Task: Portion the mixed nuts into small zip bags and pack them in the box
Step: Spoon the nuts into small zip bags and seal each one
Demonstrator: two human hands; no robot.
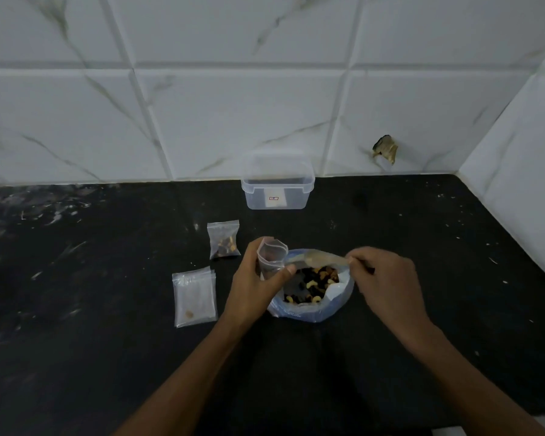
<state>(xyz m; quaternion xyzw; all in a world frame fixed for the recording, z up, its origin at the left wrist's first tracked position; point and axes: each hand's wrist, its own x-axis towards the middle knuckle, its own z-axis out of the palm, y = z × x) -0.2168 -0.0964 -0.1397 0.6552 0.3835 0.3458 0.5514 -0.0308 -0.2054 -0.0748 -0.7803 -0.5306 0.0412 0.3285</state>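
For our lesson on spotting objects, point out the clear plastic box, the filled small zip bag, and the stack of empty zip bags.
Clear plastic box (277,196): head view, its front wall.
Filled small zip bag (224,242): head view, the nuts showing through it.
Stack of empty zip bags (195,297): head view, middle of the top bag.

A home kitchen: black stone counter (107,309) against marble-patterned wall tiles (233,121).
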